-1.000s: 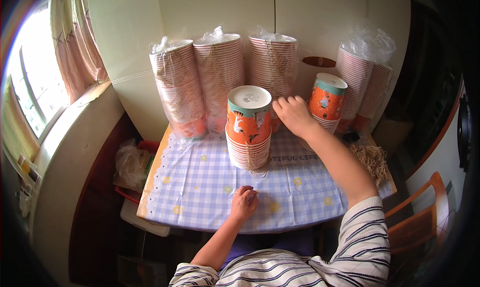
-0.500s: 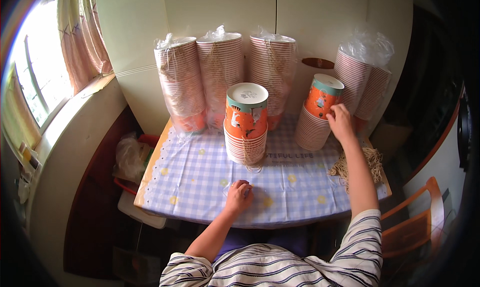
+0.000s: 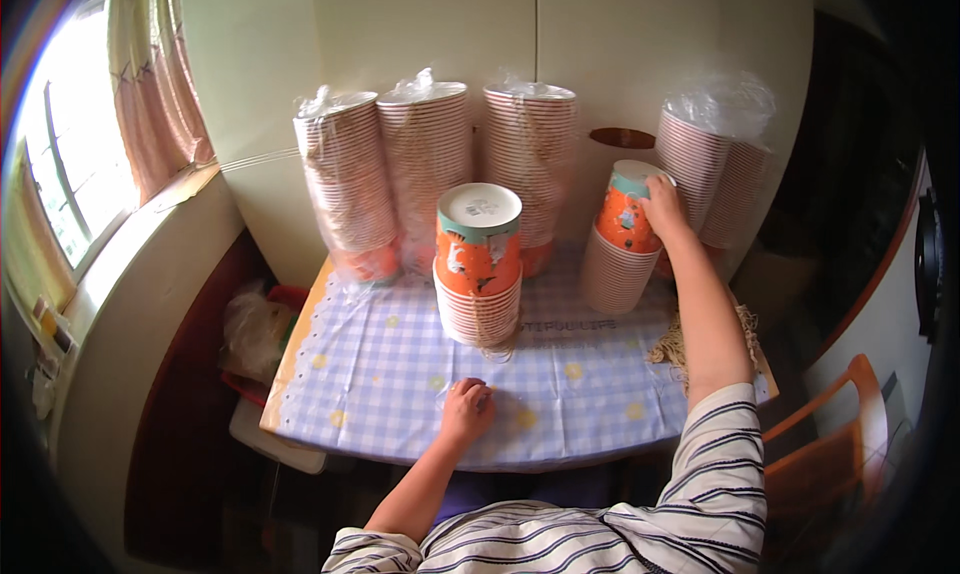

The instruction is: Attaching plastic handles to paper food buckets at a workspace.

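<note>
On the right of the table stands an upside-down stack of orange and green paper cups (image 3: pixel 622 269). My right hand (image 3: pixel 664 209) reaches to the top paper cup (image 3: pixel 622 221); its fingers bend round the right side near the white base. My left hand (image 3: pixel 466 410) rests at the table's front, fingers curled in, and whatever is inside them is hidden. Just beyond it, nearer the middle, is another upside-down cup stack (image 3: pixel 478 269). Thin tan strings (image 3: pixel 497 352) hang at its lower front.
Tall plastic-wrapped cup stacks (image 3: pixel 345 174) line the back, with more wrapped stacks (image 3: pixel 690 164) at the back right. A bundle of tan strings (image 3: pixel 668 346) lies partly under my right forearm. The checked tablecloth (image 3: pixel 380 394) covers the table; a wooden chair (image 3: pixel 830 444) stands right.
My right hand has moved up along the right stack, from the cup's lower side to near its base. My left hand stays curled on the table. The whole view has shifted slightly.
</note>
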Demonstrator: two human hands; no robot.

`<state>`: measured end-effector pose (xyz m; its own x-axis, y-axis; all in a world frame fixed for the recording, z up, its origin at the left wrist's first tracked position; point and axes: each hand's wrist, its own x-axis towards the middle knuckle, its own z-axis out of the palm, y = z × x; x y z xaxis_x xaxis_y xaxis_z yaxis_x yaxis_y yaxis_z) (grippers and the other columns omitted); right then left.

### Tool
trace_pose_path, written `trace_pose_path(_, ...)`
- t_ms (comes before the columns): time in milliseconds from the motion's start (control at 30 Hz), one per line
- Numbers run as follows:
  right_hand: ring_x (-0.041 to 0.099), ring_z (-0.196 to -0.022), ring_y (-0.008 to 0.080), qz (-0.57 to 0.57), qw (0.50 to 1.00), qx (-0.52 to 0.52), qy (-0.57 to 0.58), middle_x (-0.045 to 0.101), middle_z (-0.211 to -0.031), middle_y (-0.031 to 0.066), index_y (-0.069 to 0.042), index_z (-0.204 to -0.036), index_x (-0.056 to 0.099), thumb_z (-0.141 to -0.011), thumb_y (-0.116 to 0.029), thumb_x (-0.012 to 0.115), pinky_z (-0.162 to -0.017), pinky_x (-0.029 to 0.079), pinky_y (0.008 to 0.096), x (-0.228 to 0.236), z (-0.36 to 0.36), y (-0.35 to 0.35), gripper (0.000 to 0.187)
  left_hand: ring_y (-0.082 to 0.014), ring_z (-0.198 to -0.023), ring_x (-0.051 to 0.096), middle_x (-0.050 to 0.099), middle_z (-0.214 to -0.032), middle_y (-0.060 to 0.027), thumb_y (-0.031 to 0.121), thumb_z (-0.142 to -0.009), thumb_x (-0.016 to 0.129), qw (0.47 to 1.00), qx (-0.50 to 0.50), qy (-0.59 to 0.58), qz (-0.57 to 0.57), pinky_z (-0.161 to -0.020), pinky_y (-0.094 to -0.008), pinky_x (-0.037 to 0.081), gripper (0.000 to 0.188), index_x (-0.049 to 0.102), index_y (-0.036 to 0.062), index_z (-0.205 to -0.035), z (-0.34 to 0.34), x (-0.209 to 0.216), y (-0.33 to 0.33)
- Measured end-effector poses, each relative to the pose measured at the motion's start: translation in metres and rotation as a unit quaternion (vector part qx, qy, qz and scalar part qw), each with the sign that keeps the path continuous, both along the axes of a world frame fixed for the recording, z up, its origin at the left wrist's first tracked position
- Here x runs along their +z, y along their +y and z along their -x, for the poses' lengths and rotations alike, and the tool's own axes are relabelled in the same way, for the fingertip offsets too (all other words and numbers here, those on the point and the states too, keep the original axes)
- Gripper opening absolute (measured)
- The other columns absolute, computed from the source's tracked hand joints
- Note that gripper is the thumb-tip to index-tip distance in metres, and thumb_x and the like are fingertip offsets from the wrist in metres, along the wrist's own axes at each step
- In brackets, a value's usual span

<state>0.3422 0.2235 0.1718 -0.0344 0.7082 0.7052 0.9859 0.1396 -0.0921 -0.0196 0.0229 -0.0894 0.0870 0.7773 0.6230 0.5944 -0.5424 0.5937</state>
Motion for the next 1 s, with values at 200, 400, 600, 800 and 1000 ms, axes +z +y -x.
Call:
trace_pose_path(200,0.058,-0.088,0.0358,0.027,0.999,0.019,0.002,0.057,-0.093,0.016,-0.001,-0.083,0.056,-0.069,-0.01,0.073,-0.074,0.048,0.0429,0.009,0.003,0.007,0.024,-0.0311,-0.083,0.057,0.06,-0.089,-0.0102,0.005,-0.067,0.063,1.0,0.001,-0.007,0.007,-0.074,-0.0402,0.046,0.014,0.062,0.0062,-0.081,0.004,0.003,-0.001)
trace_pose_path(400,0.058,-0.081,0.0343,-0.005,0.999,0.049,0.012,0.058,-0.084,0.0169,-0.001,-0.077,0.057,-0.061,-0.007,0.077,-0.071,0.047,0.0401,0.018,-0.015,0.017,0.026,-0.03,-0.083,0.057,0.06,-0.088,-0.0098,0.005,-0.069,0.063,1.0,-0.006,0.003,0.007,-0.073,-0.0394,0.046,0.012,0.061,0.0056,-0.081,0.004,0.007,0.002)
trace_pose_path(600,0.057,-0.083,0.034,-0.018,0.998,0.053,0.005,0.058,-0.085,0.0166,-0.001,-0.077,0.056,-0.064,-0.008,0.075,-0.073,0.046,0.0396,0.041,-0.016,0.019,0.024,-0.0294,-0.082,0.057,0.06,-0.087,-0.0094,0.005,-0.069,0.063,1.0,-0.01,0.004,0.001,-0.072,-0.0392,0.046,0.011,0.06,0.0049,-0.079,0.003,0.01,-0.001)
trace_pose_path(800,0.057,-0.083,0.0352,-0.034,0.998,0.055,-0.025,0.06,-0.084,0.0169,-0.001,-0.08,0.055,-0.069,-0.009,0.072,-0.071,0.046,0.0412,0.084,-0.002,-0.004,0.022,-0.0289,-0.081,0.057,0.06,-0.086,-0.0095,0.004,-0.069,0.062,1.0,-0.008,-0.002,0.004,-0.072,-0.039,0.046,0.01,0.06,0.0044,-0.078,0.004,0.011,-0.002)
trace_pose_path(1000,0.058,-0.081,0.0349,-0.12,0.991,0.057,-0.025,0.061,-0.086,0.0144,-0.002,-0.085,0.056,-0.073,-0.011,0.068,-0.069,0.046,0.0405,0.116,-0.005,-0.027,0.019,-0.0294,-0.08,0.057,0.06,-0.086,-0.0096,0.005,-0.068,0.062,1.0,-0.008,-0.003,-0.002,-0.072,-0.0392,0.046,0.01,0.06,0.0041,-0.078,0.003,0.01,-0.001)
